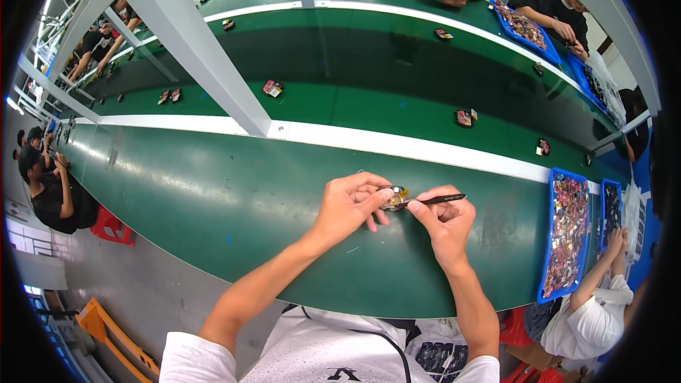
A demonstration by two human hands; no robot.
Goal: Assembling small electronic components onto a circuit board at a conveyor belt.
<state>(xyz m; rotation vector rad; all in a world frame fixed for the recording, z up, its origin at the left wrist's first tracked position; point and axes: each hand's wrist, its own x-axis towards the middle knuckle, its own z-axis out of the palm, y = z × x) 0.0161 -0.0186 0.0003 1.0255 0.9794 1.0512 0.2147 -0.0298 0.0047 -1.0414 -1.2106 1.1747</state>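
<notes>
Over the green work table (213,198), my left hand (344,204) grips a small electronic assembly (397,196) between thumb and fingers. The piece has a dark edge, a round whitish spot and a yellow patch; its finer details are too small to make out. My right hand (448,225) is closed on a pair of black tweezers (445,199), held nearly level between thumb and fingers. Their tip points left and reaches the assembly; whether it pinches anything there I cannot tell.
A blue tray (545,241) heaped with small pinkish parts stands on my right, a second blue tray (611,206) beyond it. Past a white rail (397,143), several small assemblies lie on a green conveyor belt (369,106). A grey post (191,42) rises front left. Co-workers sit around.
</notes>
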